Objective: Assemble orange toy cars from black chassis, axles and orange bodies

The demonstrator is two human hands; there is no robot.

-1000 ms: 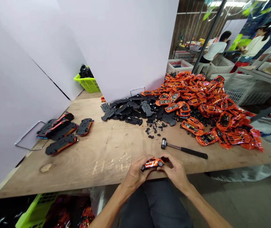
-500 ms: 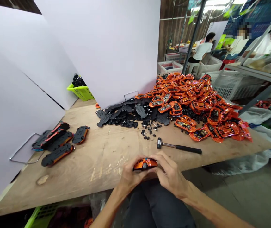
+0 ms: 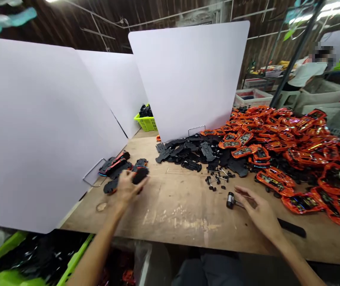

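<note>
To the lower left of your left hand, below the bench, a green crate (image 3: 77,254) holds glossy black parts. Just left of that hand, a wire bracket (image 3: 84,179) stands at the foot of a white panel (image 3: 45,131), with a cluster of toy cars (image 3: 116,166) beside it. Your left hand (image 3: 125,186), slightly blurred, is closed on a toy car (image 3: 140,175), dark underside showing, held between thumb and fingers at the cluster's right edge. Beyond this hand sits a yellow-green basket (image 3: 146,124) of black parts. Between your hands, and farther from you, lies a heap of black car bases (image 3: 184,150); wheeled axles (image 3: 217,179) are scattered near your right hand, on its far left side. The hammer (image 3: 291,228) lies beneath your right hand (image 3: 259,214), its head to the left and its grip to the right; your thumb and fingers are parted, and contact with the shaft cannot be told. Beyond and right of this hand spreads a pile of orange car shells (image 3: 277,180).
</note>
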